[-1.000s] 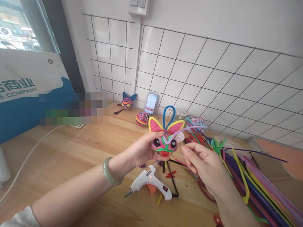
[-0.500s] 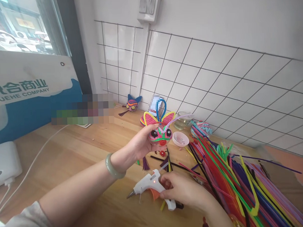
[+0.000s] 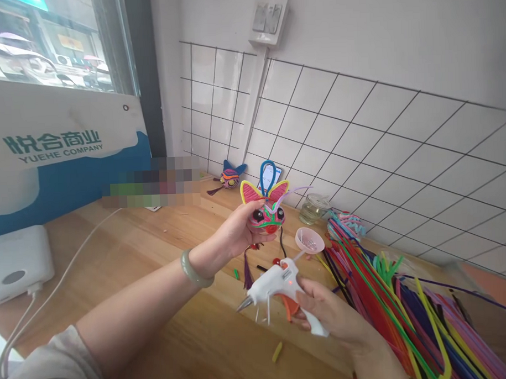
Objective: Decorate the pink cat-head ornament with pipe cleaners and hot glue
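My left hand point(image 3: 241, 229), with a pale green bangle at the wrist, is closed round a colourful animal-head ornament point(image 3: 268, 219). The ornament has pink ears edged in yellow, black eyes, a red nose and a blue loop on top; a thin lilac strip sticks out to its right and a purple tassel hangs below. My right hand point(image 3: 319, 306) is wrapped round the handle of a white glue gun point(image 3: 267, 283) with an orange trigger. The gun's metal nozzle points down to the left, below the ornament, not touching it.
A pink bowl point(image 3: 309, 240) of small pieces and a glass jar point(image 3: 314, 208) stand behind. Many coloured pipe cleaners point(image 3: 389, 301) spread at the right. A second ornament point(image 3: 231, 175) and a phone point(image 3: 273, 176) are near the wall grid. A white box point(image 3: 21, 266) with cables sits left.
My right hand has closed round the glue gun's handle and raised it off the table. The camera view has shifted, and my left hand still holds the ornament.
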Motion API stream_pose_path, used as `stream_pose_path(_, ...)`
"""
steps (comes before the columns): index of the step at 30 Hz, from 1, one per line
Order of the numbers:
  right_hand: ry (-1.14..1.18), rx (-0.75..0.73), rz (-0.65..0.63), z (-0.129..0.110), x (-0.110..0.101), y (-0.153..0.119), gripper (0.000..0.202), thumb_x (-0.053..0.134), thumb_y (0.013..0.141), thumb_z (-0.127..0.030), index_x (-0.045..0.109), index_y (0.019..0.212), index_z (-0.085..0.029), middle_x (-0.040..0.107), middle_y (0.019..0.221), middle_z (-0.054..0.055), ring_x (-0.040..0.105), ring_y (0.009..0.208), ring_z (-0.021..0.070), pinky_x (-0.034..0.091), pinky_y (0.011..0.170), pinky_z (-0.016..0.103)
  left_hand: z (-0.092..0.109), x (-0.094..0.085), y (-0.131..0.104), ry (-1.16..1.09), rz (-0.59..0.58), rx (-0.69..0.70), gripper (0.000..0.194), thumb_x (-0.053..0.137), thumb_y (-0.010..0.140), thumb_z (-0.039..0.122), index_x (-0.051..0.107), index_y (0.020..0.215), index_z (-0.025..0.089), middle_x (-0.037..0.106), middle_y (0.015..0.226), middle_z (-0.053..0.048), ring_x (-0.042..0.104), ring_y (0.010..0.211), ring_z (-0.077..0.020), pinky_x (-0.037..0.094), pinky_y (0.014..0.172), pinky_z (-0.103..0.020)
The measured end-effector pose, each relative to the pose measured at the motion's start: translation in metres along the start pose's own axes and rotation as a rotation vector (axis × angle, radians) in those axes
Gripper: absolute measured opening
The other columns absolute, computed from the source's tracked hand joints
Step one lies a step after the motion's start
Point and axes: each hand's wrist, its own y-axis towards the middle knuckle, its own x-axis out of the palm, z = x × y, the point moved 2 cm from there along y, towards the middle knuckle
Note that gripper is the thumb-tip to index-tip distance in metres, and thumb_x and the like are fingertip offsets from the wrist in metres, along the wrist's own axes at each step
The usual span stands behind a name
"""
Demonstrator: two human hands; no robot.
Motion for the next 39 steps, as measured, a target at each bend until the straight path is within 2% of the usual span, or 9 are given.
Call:
stream_pose_path(3,0.155,-0.083,0.129,-0.003,-0.004,-0.006,0.047,0.063,0.078,-0.063,0.055,0.083,-0.017,0.039,0.058,-0.007,0.033,0.049,0.0065,0.026,0.051,0.022,0.003,-0.001,0.0,0.025,0.04,0.029,0.024,0.061,0.082,0.033,0.061,0.1,0.016,0.068,0.084,-0.006,0.066,0.067,-0.0175,0.057,0.067,-0.037)
stream_pose_path(7,0.157,-0.248,0.268,-0.016,-0.008,-0.016,0.034,0.056,0.088,-0.053,0.056,0.084,-0.019,0.045,0.055,-0.004,0.038,0.051,0.0102,0.03,0.054,0.026,0.004,0.0,-0.002,0.044,0.036,0.081,0.026,0.063,0.08,0.033,0.06,0.1,0.017,0.068,0.084,-0.006,0.065,0.064,-0.0156,0.057,0.069,-0.038)
stream_pose_path(14,-0.123,-0.462,0.512,-0.032,-0.009,-0.03,0.028,0.047,0.094,-0.045,0.061,0.096,-0.021,0.047,0.054,-0.003,0.04,0.049,0.0132,0.037,0.053,0.029,0.007,0.003,-0.006,0.112,0.09,0.243,0.031,0.068,0.076,0.035,0.058,0.102,0.019,0.067,0.085,-0.004,0.064,0.063,-0.0153,0.056,0.063,-0.033)
stream_pose_path(16,-0.248,-0.496,0.629,-0.034,-0.006,-0.034,0.028,0.048,0.093,-0.046,0.061,0.092,-0.021,0.046,0.053,-0.003,0.043,0.051,0.0143,0.04,0.054,0.029,0.007,0.005,-0.007,0.135,0.113,0.279,0.033,0.069,0.075,0.035,0.058,0.102,0.019,0.067,0.085,-0.004,0.064,0.064,-0.0157,0.056,0.062,-0.032)
stream_pose_path(21,-0.527,-0.519,0.858,-0.038,0.007,-0.041,0.032,0.048,0.092,-0.049,0.06,0.079,-0.022,0.059,0.07,0.003,0.052,0.058,0.0163,0.044,0.055,0.028,0.006,0.011,-0.011,0.147,0.093,0.344,0.036,0.071,0.074,0.036,0.059,0.102,0.018,0.066,0.09,-0.005,0.065,0.073,-0.0177,0.057,0.065,-0.032)
stream_pose_path(23,-0.601,-0.549,0.892,-0.039,0.01,-0.041,0.031,0.048,0.091,-0.049,0.062,0.084,-0.022,0.061,0.072,0.004,0.055,0.06,0.0178,0.046,0.056,0.029,0.004,0.013,-0.013,0.151,0.074,0.344,0.033,0.07,0.075,0.036,0.059,0.101,0.017,0.066,0.089,-0.005,0.065,0.073,-0.0174,0.057,0.064,-0.031)
stream_pose_path(26,-0.701,-0.601,0.94,-0.04,0.013,-0.041,0.029,0.05,0.091,-0.047,0.065,0.094,-0.022,0.053,0.06,0.0,0.051,0.056,0.0177,0.049,0.063,0.031,0.001,0.014,-0.014,0.145,0.067,0.326,0.03,0.069,0.076,0.034,0.058,0.098,0.017,0.065,0.085,-0.004,0.063,0.071,-0.0165,0.056,0.063,-0.031)
stream_pose_path(29,-0.778,-0.633,0.96,-0.041,0.014,-0.04,0.028,0.049,0.092,-0.045,0.065,0.098,-0.023,0.047,0.054,-0.002,0.048,0.05,0.017,0.049,0.061,0.032,-0.001,0.015,-0.015,0.148,0.078,0.292,0.029,0.069,0.076,0.035,0.058,0.097,0.018,0.065,0.085,-0.003,0.063,0.07,-0.0159,0.056,0.063,-0.031)
stream_pose_path(39,-0.88,-0.672,0.956,-0.054,0.021,-0.039,0.029,0.045,0.093,-0.043,0.063,0.086,-0.021,0.048,0.052,-0.003,0.047,0.044,0.0153,0.041,0.046,0.028,-0.004,0.015,-0.013,0.144,0.056,0.268,0.029,0.068,0.078,0.034,0.058,0.1,0.018,0.066,0.087,-0.004,0.064,0.069,-0.0167,0.058,0.062,-0.033)
